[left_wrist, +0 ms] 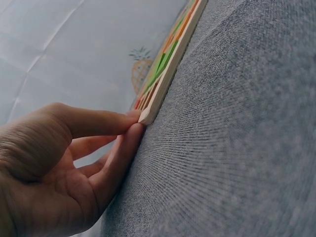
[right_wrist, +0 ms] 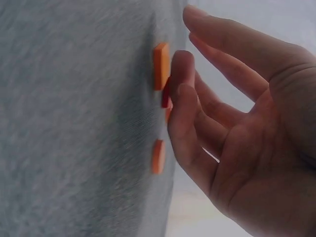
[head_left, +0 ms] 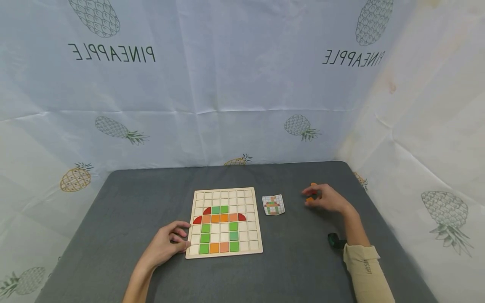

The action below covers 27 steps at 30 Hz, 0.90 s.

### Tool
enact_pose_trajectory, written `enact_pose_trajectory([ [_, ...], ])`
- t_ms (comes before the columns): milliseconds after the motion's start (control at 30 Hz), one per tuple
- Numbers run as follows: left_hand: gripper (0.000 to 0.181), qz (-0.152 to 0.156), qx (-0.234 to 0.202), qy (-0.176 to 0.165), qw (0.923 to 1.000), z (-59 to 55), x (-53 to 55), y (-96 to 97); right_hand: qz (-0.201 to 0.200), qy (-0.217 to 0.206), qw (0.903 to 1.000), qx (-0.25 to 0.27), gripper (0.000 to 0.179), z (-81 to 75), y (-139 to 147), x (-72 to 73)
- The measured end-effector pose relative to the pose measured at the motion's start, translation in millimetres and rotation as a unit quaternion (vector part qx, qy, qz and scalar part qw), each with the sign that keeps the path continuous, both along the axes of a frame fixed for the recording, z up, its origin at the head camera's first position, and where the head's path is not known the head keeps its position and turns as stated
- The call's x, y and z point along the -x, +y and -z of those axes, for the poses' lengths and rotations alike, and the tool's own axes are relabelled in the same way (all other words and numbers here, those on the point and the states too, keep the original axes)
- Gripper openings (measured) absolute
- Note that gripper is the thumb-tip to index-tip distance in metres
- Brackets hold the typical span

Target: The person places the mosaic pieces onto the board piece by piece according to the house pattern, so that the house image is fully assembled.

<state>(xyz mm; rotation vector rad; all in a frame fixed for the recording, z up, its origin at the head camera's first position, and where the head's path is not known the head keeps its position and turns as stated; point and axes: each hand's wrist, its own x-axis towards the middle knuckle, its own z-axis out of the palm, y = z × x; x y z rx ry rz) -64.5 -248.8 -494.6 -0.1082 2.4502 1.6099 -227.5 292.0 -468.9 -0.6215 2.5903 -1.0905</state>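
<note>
A light wooden grid board (head_left: pixel 248 195) lies on the grey table, its squares partly filled with green, orange, salmon and red tiles. At its near left corner my left hand (head_left: pixel 163 244) pinches the edge between thumb and finger, plain in the left wrist view. To the right, my right hand (head_left: pixel 329 198) hovers low over a few loose pieces, fingers loosely bent and apart, with nothing held. Beneath it the right wrist view shows an orange tile (right_wrist: pixel 160 66), a red piece (right_wrist: pixel 166 93) partly behind a finger, and a second orange piece (right_wrist: pixel 158 157).
A small paper card (head_left: pixel 273 205) with a coloured grid pattern lies between the board and my right hand. A dark green and black object (head_left: pixel 335 240) is beside my right wrist. White pineapple-print cloth (head_left: pixel 242 84) rises behind the grey table (head_left: pixel 295 265).
</note>
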Motion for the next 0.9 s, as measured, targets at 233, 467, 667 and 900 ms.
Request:
enact_pose_trajectory([
  [233,0.06,-0.007,0.005,-0.006,0.9999,-0.5,-1.0,2.5,0.025,-0.009,0.9996,0.012,0.038,11.3,13,7.6],
  [467,0.06,-0.011,0.014,-0.008,0.9998,-0.3,-0.9,3.4,0.038,0.019,0.999,0.018,0.036,16.1,21,17.4],
  [667,0.06,-0.01,0.012,-0.007,0.9998,-0.5,-1.3,2.8,0.058,0.014,0.9982,-0.003,0.037,17.0,22,25.7],
  [900,0.059,-0.014,0.019,-0.006,0.9997,0.2,-1.7,3.1,0.072,0.008,0.9967,-0.035,0.035,17.4,18,30.7],
])
